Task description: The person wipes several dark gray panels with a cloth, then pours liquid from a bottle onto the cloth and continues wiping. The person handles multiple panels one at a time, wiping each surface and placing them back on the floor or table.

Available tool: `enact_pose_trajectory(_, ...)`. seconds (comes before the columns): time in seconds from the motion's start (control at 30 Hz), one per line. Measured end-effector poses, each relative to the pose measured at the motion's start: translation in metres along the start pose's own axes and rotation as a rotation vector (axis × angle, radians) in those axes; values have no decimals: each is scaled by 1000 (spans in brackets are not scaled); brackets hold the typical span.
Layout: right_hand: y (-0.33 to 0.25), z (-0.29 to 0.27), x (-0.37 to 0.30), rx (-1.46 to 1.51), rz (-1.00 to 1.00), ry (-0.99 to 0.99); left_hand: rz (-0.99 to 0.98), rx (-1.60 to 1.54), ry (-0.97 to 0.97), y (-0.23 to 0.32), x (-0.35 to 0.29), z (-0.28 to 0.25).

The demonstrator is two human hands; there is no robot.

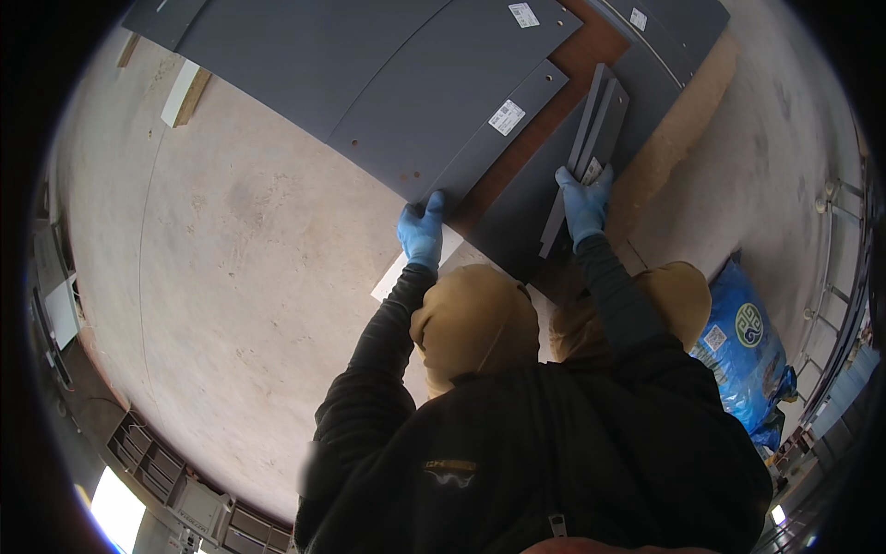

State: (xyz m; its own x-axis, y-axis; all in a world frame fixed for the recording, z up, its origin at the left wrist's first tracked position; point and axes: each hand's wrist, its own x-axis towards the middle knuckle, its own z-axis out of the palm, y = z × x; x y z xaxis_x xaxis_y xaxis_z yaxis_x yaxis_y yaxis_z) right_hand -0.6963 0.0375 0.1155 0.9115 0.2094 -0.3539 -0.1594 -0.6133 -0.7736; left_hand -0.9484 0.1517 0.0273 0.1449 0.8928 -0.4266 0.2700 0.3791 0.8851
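Dark cloth of the wearer's jacket [572, 443], with a small yellow-and-pale emblem on it, filled the near part of the scene; beyond it rose two bent knees in tan trousers [480, 319]. Both hands wore blue gloves; the left hand [422, 233] touched the near edge of a broad grey panel [305, 78], thumb at the rim, but its other fingers were partly hidden, so I could not tell whether it gripped the board or merely rested there; the right hand [585, 201] was closed around narrow grey boards [591, 129], thumb on the left side and fingers on the right, the pieces slanting away toward the far right.

Those narrow boards stood out above a dark panel [531, 208] on the right; between it and the broad panel ran a strip of reddish-brown surface [494, 189]; a white label [507, 117] was stuck on the grey face, right of its middle. Near the left wrist, a white block [389, 279] lay on the pale floor [249, 231]; another pale block [183, 92] sat far left; a blue plastic bag [746, 346] slumped right of the knees.
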Motion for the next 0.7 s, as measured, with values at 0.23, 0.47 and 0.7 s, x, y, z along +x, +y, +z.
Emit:
enact_pose_trajectory(0.23, 7, 0, 4, 9, -9, -2, 3, 138, 16, 4, -2, -2)
enact_pose_trajectory(0.47, -1, 0, 0, -58, 28, -2, -65, 219, 8, 8, -2, -4)
enact_pose_trajectory(0.7, -1, -1, -1, -39, 47, -19, -51, 193, 8, 12, -5, -3)
